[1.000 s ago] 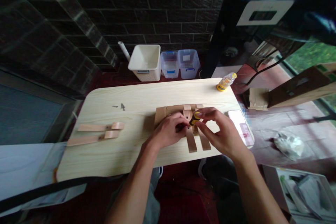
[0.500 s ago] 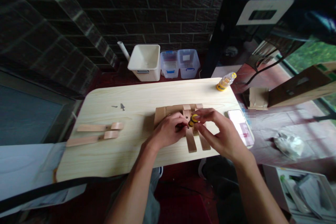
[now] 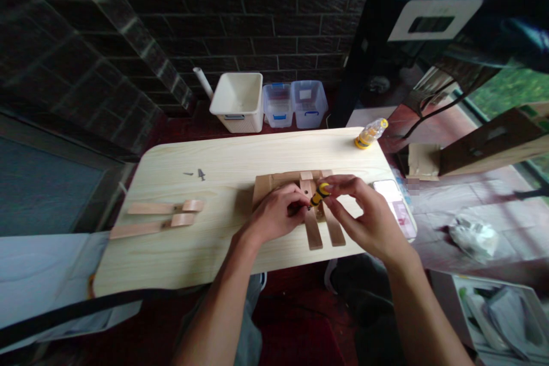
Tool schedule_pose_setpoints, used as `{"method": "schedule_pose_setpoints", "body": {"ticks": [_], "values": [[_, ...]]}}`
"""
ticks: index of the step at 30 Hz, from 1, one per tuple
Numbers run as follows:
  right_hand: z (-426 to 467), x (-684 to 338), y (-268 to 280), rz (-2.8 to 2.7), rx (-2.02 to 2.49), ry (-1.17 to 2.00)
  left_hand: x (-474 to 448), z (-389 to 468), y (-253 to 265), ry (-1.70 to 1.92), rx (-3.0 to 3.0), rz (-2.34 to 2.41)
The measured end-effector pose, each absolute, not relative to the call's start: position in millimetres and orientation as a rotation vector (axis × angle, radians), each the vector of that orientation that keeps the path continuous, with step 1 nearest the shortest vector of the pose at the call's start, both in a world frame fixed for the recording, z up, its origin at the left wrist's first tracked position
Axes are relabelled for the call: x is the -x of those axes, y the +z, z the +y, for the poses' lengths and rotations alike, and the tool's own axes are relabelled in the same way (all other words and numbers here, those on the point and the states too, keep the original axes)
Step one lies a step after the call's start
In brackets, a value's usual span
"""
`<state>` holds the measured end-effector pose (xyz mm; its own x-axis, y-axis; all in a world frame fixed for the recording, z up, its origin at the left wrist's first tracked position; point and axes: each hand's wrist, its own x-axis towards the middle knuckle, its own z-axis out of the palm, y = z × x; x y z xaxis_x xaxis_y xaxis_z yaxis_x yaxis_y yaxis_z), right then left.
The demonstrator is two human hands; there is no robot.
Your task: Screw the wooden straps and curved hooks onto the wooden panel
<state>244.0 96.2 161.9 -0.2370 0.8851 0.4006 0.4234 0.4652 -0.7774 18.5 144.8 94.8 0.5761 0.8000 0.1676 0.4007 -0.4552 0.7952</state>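
Screwdriver has tipped rightward, right hand pinching it, left hand curled, grip unclear

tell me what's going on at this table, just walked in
A person is working with both hands at a pale wooden table. The right hand holds a yellow-and-black screwdriver, tilted, over a wooden strip that lies across a brown piece. The left hand has its fingertips close to the screwdriver's lower end; what they pinch is too small to tell. A second strip lies alongside. Off to the left are two more strips and some dark screws.
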Motion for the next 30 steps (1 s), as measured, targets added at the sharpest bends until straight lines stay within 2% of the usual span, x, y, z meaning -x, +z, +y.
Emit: {"method": "schedule_pose_setpoints", "body": {"ticks": [30], "values": [[91.6,-241.4,162.1,-1.793,1.073,0.775,-17.5,145.5,93.4,0.707,-2.084,0.939]]}}
